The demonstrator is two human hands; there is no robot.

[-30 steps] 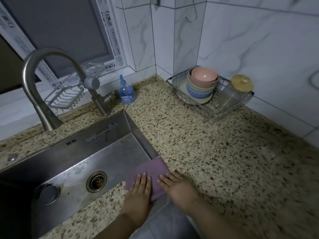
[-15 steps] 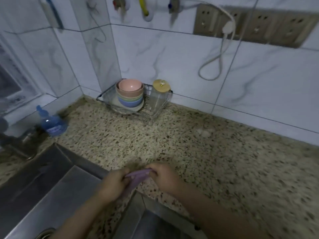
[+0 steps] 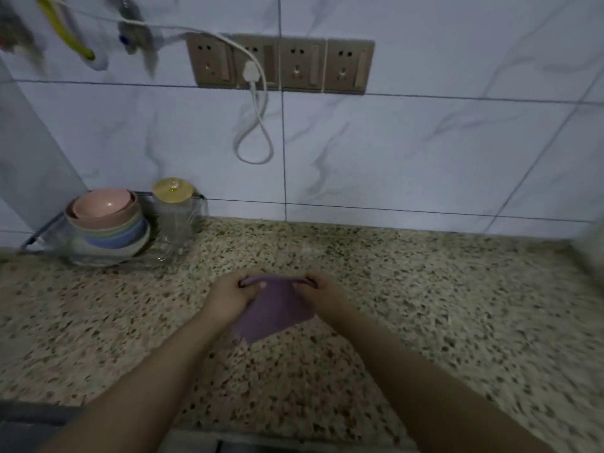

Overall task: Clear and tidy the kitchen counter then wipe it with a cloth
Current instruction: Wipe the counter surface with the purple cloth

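Note:
A purple cloth (image 3: 276, 308) hangs between my two hands above the middle of the speckled stone counter (image 3: 425, 305). My left hand (image 3: 230, 297) grips its upper left edge with curled fingers. At the upper right edge, my right hand (image 3: 322, 297) pinches the cloth. The cloth's lower part droops toward me, and whether it touches the counter I cannot tell.
A wire rack (image 3: 42, 232) at the back left holds stacked coloured bowls (image 3: 106, 220) and a clear jar with a yellow lid (image 3: 173, 214). On the tiled wall, a row of sockets (image 3: 281, 65) has a white cord (image 3: 256, 125) plugged in. Utensils (image 3: 70, 31) hang at top left.
Both hands lifted the cloth off the sink's edge and carried it right, out over the counter. The view swung right, so the sink and tap left the frame.

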